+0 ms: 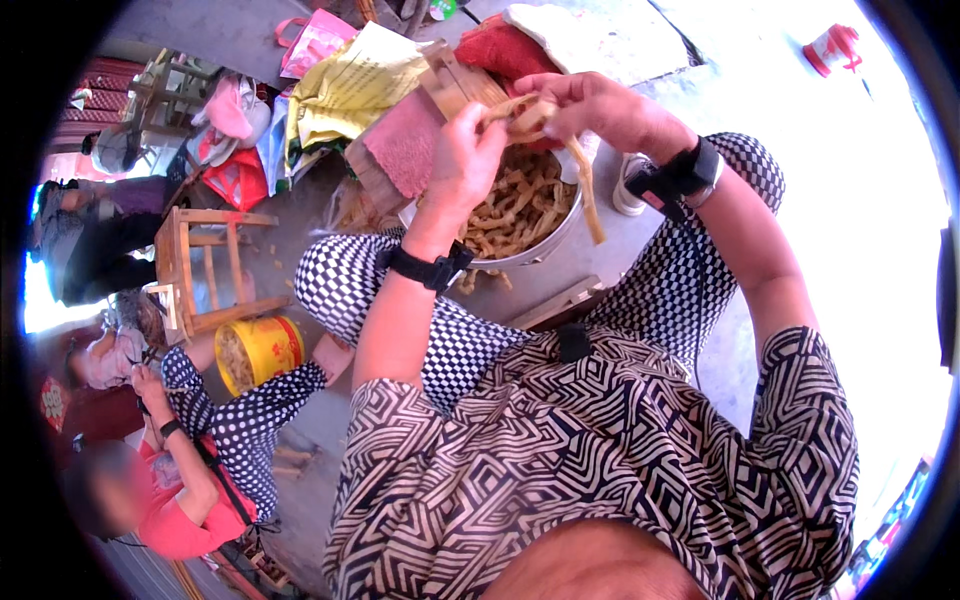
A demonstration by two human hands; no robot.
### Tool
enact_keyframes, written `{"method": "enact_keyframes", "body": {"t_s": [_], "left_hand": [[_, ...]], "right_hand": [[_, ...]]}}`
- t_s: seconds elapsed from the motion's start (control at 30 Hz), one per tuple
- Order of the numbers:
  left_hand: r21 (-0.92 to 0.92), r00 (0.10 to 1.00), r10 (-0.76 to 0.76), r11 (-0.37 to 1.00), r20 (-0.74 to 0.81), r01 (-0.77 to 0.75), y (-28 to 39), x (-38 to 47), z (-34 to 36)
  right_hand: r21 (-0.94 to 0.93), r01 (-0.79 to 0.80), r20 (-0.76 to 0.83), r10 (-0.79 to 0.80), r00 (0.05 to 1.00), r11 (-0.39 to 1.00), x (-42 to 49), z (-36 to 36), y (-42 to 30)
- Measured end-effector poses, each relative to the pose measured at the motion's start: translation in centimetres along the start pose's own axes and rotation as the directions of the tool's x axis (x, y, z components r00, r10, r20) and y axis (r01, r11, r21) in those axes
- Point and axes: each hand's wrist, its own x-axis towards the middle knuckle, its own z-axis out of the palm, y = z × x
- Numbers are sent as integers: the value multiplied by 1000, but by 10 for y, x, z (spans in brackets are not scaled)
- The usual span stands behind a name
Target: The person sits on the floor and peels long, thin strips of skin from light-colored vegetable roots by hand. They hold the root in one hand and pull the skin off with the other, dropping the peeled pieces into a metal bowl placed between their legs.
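Observation:
My left hand (474,154) pinches a long tan, twisted strip (589,196) between thumb and fingers. The strip is looped at the top, and its free end hangs down over the rim of a round bucket (536,256). On the loop's other side, the fingers of my right hand (592,111) are bent around the strip, slightly blurred. Below both hands, the bucket holds a heap of similar tan strips (525,206). It stands on the floor between my knees, its far side hidden behind my left hand and the strip.
Beyond the bucket lie a pink cloth (405,142) on a wooden board, a yellow printed sack (352,90) and a red bag (506,49). At left are a wooden stool (229,217), a yellow bucket (266,352) and a seated person (187,495). A red-and-white container (831,50) stands far right.

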Motion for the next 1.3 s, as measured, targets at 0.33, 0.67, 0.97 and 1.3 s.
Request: {"method": "enact_keyframes", "body": {"t_s": [0.33, 0.67, 0.97, 1.3], "left_hand": [[-9, 988, -105, 994, 114, 107, 14, -6, 15], [132, 960, -60, 991, 275, 24, -4, -9, 19], [31, 951, -228, 974, 211, 226, -24, -12, 0], [-382, 928, -263, 855, 264, 351, 15, -10, -4]], "right_hand": [[-643, 271, -193, -494, 848, 717, 8, 19, -4], [-882, 377, 31, -764, 644, 282, 13, 20, -15], [210, 559, -780, -207, 590, 802, -12, -136, -10], [876, 395, -385, -94, 918, 275, -17, -188, 22]]}}
